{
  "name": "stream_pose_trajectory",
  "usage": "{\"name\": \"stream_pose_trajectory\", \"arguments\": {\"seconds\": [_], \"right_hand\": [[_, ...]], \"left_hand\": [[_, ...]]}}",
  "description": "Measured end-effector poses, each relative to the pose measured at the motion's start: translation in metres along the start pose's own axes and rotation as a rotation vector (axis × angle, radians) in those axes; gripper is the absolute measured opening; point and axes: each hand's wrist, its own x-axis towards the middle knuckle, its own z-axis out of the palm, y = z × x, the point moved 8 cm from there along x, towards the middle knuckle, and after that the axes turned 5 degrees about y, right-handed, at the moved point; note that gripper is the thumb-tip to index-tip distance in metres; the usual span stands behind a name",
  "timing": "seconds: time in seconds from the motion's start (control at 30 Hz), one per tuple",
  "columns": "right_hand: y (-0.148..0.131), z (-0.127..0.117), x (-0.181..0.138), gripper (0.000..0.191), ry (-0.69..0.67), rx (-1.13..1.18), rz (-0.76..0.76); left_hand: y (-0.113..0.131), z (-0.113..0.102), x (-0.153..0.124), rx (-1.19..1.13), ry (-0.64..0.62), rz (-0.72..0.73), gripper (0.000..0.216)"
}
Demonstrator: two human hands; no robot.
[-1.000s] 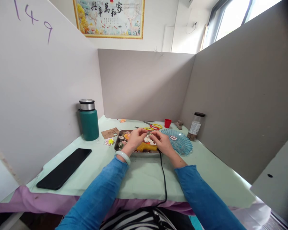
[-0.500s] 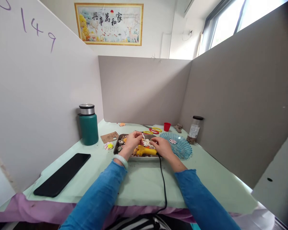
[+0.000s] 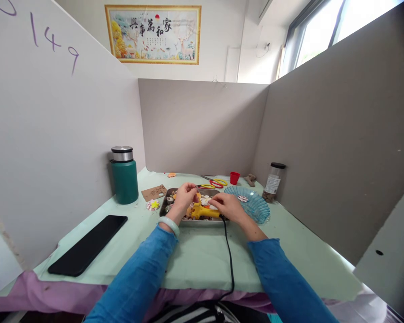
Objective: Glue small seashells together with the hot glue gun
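Note:
A metal tray [image 3: 164, 205] holds several small shells and a yellow glue gun [image 3: 204, 212] whose black cord [image 3: 229, 255] runs toward me. My left hand [image 3: 184, 198] hovers over the tray with its fingers pinched on a small piece that I cannot make out. My right hand [image 3: 227, 206] rests at the tray's right end by the glue gun's handle, fingers curled; what they hold is hidden.
A blue glass dish [image 3: 251, 202] sits right of the tray. A green flask [image 3: 124, 176], a black phone [image 3: 87, 245], a brown card [image 3: 154, 193], scissors [image 3: 214, 182], a red cup [image 3: 234, 178] and a jar [image 3: 272, 181] stand around. Grey partitions wall the desk on three sides.
Both hands have dropped lower into the tray. The left hand's pinch has moved slightly left; the right hand has settled by the glue gun.

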Motion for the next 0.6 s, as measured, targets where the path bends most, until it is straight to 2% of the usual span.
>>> {"name": "stream_pose_trajectory", "arguments": {"seconds": [0.1, 0.2, 0.33, 0.4, 0.53, 0.6], "right_hand": [[-0.005, 0.012, -0.007, 0.027, -0.180, 0.025, -0.005], [-0.006, 0.017, -0.009, 0.033, -0.230, 0.046, -0.010], [0.000, 0.012, -0.005, 0.033, -0.159, 0.204, 0.044], [0.009, 0.008, -0.002, 0.036, -0.103, 0.383, 0.158], [0.026, 0.001, -0.002, 0.038, 0.034, 0.884, 0.478], [0.023, 0.002, -0.004, 0.033, 0.028, 1.095, 0.551]], "left_hand": [[0.007, -0.008, 0.001, 0.004, 0.068, 0.028, 0.013], [0.011, -0.015, 0.002, 0.006, 0.126, 0.046, 0.015], [0.012, -0.023, 0.005, -0.031, 0.169, 0.053, 0.017], [0.011, -0.026, 0.007, -0.056, 0.188, 0.054, 0.019], [0.009, -0.027, 0.008, -0.127, 0.191, 0.044, 0.027], [0.008, -0.027, 0.007, -0.158, 0.184, 0.024, 0.030]]}}
